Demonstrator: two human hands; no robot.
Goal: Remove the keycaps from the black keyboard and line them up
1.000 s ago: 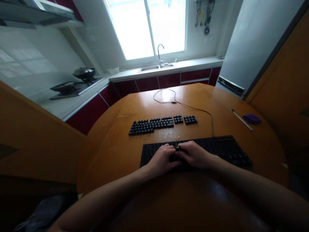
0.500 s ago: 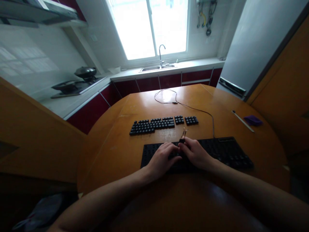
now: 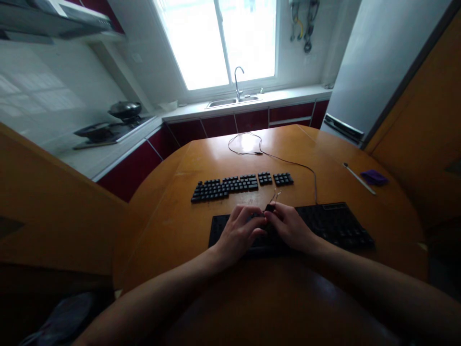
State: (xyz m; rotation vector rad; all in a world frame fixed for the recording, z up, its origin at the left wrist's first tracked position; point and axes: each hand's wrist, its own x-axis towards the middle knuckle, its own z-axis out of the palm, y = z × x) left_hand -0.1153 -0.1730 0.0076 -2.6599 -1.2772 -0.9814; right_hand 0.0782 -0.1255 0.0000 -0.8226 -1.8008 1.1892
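A black keyboard base (image 3: 324,226) with most caps off lies on the round wooden table (image 3: 173,211) in front of me. Rows of removed black keycaps (image 3: 230,185) sit beyond it. My right hand (image 3: 290,228) pinches a small wire keycap puller (image 3: 272,202) above the keyboard's upper edge, its prongs pointing away. My left hand (image 3: 239,231) is curled beside it, fingertips meeting the puller's dark lower end, where a small dark piece sits that I cannot make out.
The keyboard's thin cable (image 3: 284,161) loops toward the table's far side. A white stick (image 3: 358,178) and a purple object (image 3: 374,177) lie at the right. Behind are a counter with sink (image 3: 232,101), a stove with pans (image 3: 115,122) and a fridge (image 3: 374,72).
Both hands have lifted slightly from the keyboard toward its upper edge, and the puller has risen and tilted to the right.
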